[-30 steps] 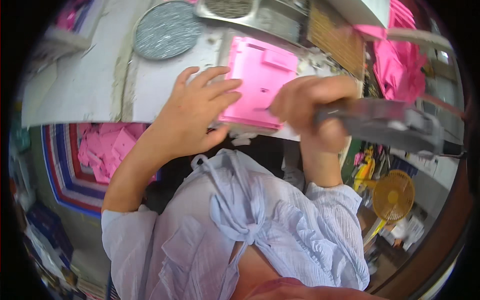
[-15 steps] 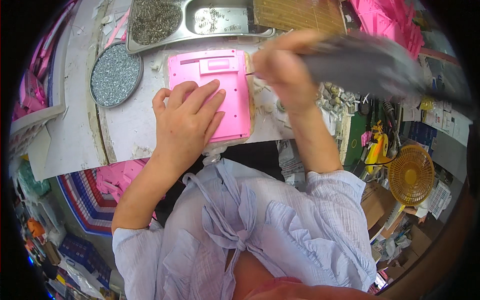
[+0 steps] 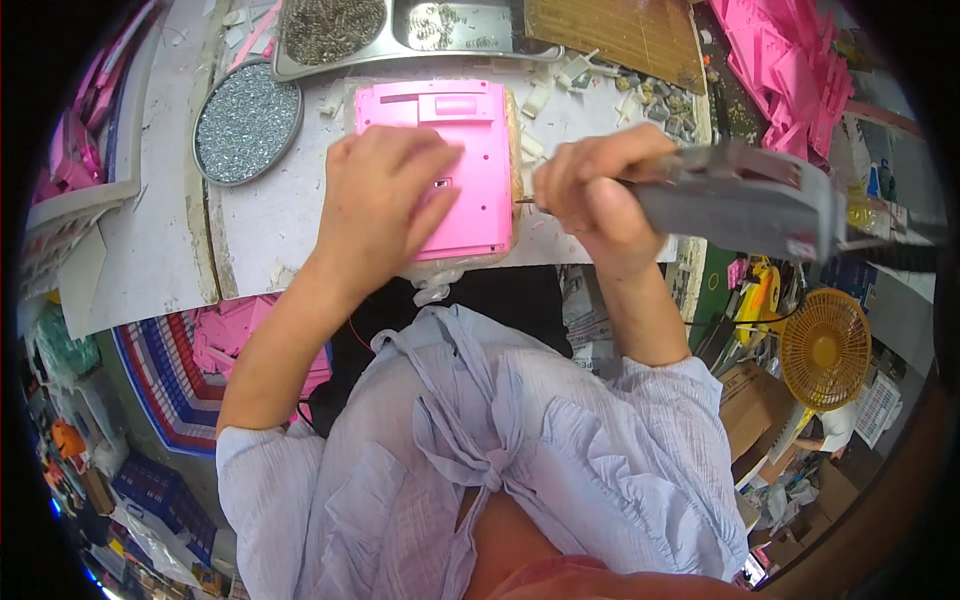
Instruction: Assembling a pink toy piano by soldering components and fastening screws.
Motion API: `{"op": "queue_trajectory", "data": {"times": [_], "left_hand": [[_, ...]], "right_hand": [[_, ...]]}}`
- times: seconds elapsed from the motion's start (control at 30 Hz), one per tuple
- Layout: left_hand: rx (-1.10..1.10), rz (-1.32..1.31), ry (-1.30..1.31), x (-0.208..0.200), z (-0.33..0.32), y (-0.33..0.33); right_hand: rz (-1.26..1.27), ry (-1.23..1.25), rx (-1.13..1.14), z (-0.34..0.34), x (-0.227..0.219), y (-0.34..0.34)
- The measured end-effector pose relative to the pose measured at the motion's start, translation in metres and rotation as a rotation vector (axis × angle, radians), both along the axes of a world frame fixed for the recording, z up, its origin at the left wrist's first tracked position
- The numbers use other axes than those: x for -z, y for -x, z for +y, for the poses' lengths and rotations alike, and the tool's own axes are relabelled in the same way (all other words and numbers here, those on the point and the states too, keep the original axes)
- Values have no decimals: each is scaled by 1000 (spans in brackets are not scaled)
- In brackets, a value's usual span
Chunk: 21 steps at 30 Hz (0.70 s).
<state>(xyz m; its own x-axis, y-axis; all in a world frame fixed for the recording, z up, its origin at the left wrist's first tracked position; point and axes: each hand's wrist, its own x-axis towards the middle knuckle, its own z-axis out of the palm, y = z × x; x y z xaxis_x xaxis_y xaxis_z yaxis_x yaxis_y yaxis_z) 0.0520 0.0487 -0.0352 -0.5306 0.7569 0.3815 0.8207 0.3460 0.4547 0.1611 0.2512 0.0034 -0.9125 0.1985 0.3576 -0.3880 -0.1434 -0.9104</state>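
A flat pink plastic housing lies on a clear-wrapped pad on the white bench in front of me. My left hand is over its left half, thumb and fingers apart, the fingertips slightly blurred. Between thumb and forefinger a small dark slot shows in the housing. My right hand grips a grey electric screwdriver at its front end. The tool lies nearly level, its thin bit pointing left at the housing's right edge. I cannot tell whether the bit touches anything.
A round dish of small silver screws stands left of the housing. Behind it is a metal tray of springs. Small white and metal parts lie at the back right, near piled pink parts. A yellow fan stands right.
My right hand and the screwdriver have come nearer to me along the housing's right side. My left fingers have drawn back and bent from lying flat. The whole view has shifted slightly.
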Motion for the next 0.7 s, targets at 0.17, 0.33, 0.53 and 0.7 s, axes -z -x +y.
{"op": "queue_trajectory", "data": {"times": [0.17,0.33,0.53,0.7], "left_hand": [[-23,248,39,-7,24,46],[-145,90,-465,-51,-90,35],[-1419,-254,-343,140,-420,-127],[-1971,-592,55,325,-520,-239]], "right_hand": [[150,-34,-94,-8,-59,13],[344,-46,-242,27,-87,17],[207,82,-261,28,-68,41],[164,167,-182,17,-58,63]]}}
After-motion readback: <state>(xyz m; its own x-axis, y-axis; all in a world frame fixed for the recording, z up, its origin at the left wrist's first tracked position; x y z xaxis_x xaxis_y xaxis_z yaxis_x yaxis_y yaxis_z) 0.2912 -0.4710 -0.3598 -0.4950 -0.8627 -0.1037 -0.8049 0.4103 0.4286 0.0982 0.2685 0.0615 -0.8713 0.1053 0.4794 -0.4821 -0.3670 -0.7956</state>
